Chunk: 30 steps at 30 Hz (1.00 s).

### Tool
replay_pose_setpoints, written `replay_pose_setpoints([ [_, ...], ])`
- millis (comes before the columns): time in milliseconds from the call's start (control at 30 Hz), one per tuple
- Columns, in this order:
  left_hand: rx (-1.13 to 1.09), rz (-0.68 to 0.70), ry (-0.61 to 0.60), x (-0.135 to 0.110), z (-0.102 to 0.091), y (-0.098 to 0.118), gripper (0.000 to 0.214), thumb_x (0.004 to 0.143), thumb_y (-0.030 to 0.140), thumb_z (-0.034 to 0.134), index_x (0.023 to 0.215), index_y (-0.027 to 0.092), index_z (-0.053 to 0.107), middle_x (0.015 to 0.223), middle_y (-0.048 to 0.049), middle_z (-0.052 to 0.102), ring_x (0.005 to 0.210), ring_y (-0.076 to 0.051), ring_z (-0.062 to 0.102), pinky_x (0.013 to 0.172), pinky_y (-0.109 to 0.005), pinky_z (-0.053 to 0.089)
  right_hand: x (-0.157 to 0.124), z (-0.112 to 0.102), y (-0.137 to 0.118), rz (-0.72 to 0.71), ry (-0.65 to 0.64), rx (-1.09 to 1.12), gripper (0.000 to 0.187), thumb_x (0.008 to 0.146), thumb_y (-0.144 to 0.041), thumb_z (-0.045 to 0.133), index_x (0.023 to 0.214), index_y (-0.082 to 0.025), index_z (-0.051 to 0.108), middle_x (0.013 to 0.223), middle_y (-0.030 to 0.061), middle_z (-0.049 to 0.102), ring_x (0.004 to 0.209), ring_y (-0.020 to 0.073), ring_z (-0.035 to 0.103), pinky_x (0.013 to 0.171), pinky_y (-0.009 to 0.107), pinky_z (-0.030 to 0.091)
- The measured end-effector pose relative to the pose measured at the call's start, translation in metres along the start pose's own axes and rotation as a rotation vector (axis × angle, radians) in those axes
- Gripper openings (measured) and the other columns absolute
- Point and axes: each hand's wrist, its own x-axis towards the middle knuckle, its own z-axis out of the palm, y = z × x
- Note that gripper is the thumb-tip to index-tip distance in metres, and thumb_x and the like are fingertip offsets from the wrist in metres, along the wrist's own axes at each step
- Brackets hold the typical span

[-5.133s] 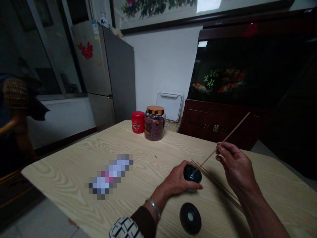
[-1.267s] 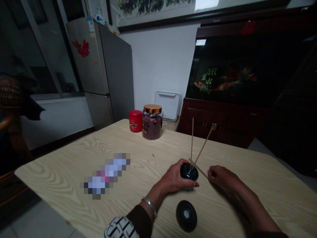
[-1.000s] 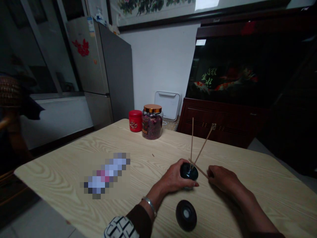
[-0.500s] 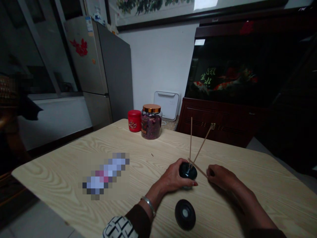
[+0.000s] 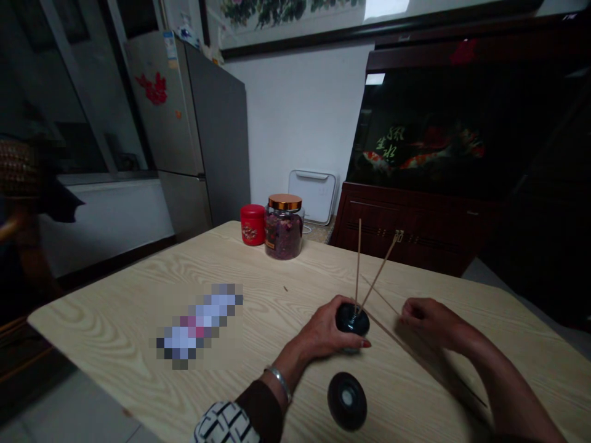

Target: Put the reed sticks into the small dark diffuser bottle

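Note:
My left hand is closed around a small dark glossy pot on the table. Two thin brown sticks stand up from its top, one nearly vertical and one leaning right. To the right, my right hand pinches another thin brown stick, held slantwise. Its far tip is behind the pot and its other end reaches back under my forearm. In front of the pot lies a round dark lid-like disc with a pale centre.
Farther back on the wooden table stand a red canister and a clear jar with a copper lid and purplish contents. A blurred-out flat item lies at left. A tiny dark scrap is mid-table. Beyond are a fridge and a fish tank.
My right hand has moved to the right and slightly up, drawing the stick's tip away from the pot. The left hand still holds the pot, and the two standing sticks remain in it.

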Motion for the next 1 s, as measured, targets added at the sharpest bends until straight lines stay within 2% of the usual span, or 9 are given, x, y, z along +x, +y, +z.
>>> replay_pose_setpoints([
  [67, -0.005, -0.004, 0.002, 0.0, 0.0, 0.0, 0.074, 0.053, 0.041, 0.093, 0.116, 0.02, 0.061, 0.101, -0.0034, 0.068, 0.092, -0.02, 0.061, 0.079, -0.029, 0.047, -0.001, -0.021, -0.004, -0.032, 0.086, 0.156, 0.027, 0.074, -0.047, 0.067, 0.065, -0.022, 0.067, 0.064, 0.0021, 0.067, 0.06, 0.0175, 0.057, 0.055, 0.028, 0.043],
  [167, -0.008, -0.01, 0.001, -0.001, -0.001, 0.0, 0.075, 0.053, 0.041, 0.093, 0.117, 0.021, 0.061, 0.101, -0.0036, 0.068, 0.093, -0.021, 0.06, 0.08, -0.03, 0.048, -0.008, -0.046, -0.024, 0.032, 0.401, 0.512, 0.031, 0.071, -0.054, 0.073, 0.078, -0.023, 0.07, 0.069, 0.0024, 0.065, 0.063, 0.018, 0.056, 0.053, 0.029, 0.042],
  [233, 0.001, -0.008, 0.004, -0.001, -0.001, 0.0, 0.074, 0.053, 0.042, 0.092, 0.117, 0.021, 0.061, 0.102, -0.0037, 0.067, 0.094, -0.021, 0.06, 0.081, -0.031, 0.047, -0.013, -0.054, -0.043, 0.077, 0.569, 0.748, 0.029, 0.069, -0.052, 0.078, 0.079, -0.026, 0.069, 0.072, 0.0016, 0.062, 0.065, 0.0175, 0.055, 0.053, 0.028, 0.042],
  [300, 0.012, 0.0, 0.01, -0.001, 0.0, -0.001, 0.073, 0.054, 0.042, 0.092, 0.116, 0.021, 0.061, 0.102, -0.0036, 0.067, 0.094, -0.021, 0.06, 0.081, -0.031, 0.047, -0.018, -0.054, -0.063, 0.05, 0.627, 0.922, 0.026, 0.068, -0.048, 0.08, 0.077, -0.027, 0.068, 0.077, 0.0012, 0.061, 0.067, 0.0166, 0.055, 0.054, 0.028, 0.042],
  [433, -0.001, 0.003, 0.007, 0.0, 0.0, 0.0, 0.073, 0.054, 0.041, 0.092, 0.116, 0.02, 0.061, 0.1, -0.0036, 0.067, 0.093, -0.021, 0.06, 0.079, -0.03, 0.047, -0.021, -0.043, -0.086, -0.012, 0.595, 0.926, 0.025, 0.072, -0.046, 0.08, 0.08, -0.026, 0.068, 0.075, 0.0001, 0.061, 0.068, 0.0148, 0.053, 0.055, 0.027, 0.04],
  [567, 0.002, -0.012, 0.003, 0.0, -0.001, 0.002, 0.073, 0.052, 0.041, 0.093, 0.115, 0.02, 0.061, 0.099, -0.0031, 0.066, 0.091, -0.02, 0.059, 0.078, -0.029, 0.046, -0.02, -0.033, -0.091, -0.035, 0.509, 0.739, 0.027, 0.077, -0.049, 0.075, 0.084, -0.025, 0.068, 0.073, -0.0002, 0.062, 0.067, 0.0147, 0.053, 0.057, 0.027, 0.04],
  [733, -0.028, -0.008, -0.005, 0.0, 0.0, 0.002, 0.075, 0.052, 0.042, 0.093, 0.115, 0.019, 0.061, 0.097, -0.0025, 0.066, 0.09, -0.019, 0.058, 0.077, -0.029, 0.046, -0.017, -0.018, -0.096, -0.112, 0.4, 0.63, 0.025, 0.08, -0.047, 0.07, 0.083, -0.023, 0.066, 0.076, 0.0006, 0.063, 0.07, 0.0166, 0.057, 0.063, 0.029, 0.045],
  [900, -0.012, -0.011, 0.005, 0.0, 0.0, 0.001, 0.079, 0.051, 0.046, 0.092, 0.118, 0.019, 0.061, 0.098, -0.0033, 0.065, 0.092, -0.021, 0.058, 0.079, -0.03, 0.046, -0.012, 0.009, -0.1, -0.18, 0.18, 0.491, 0.025, 0.085, -0.047, 0.061, 0.085, -0.022, 0.064, 0.078, 0.0017, 0.064, 0.07, 0.0181, 0.059, 0.066, 0.032, 0.047],
  [1000, -0.003, -0.006, 0.006, -0.001, 0.0, 0.002, 0.078, 0.052, 0.045, 0.092, 0.118, 0.018, 0.061, 0.099, -0.0037, 0.065, 0.092, -0.021, 0.058, 0.079, -0.031, 0.046, -0.01, 0.014, -0.097, -0.206, 0.021, 0.406, 0.027, 0.088, -0.048, 0.058, 0.085, -0.021, 0.062, 0.077, 0.0022, 0.065, 0.071, 0.0188, 0.06, 0.065, 0.031, 0.046],
])
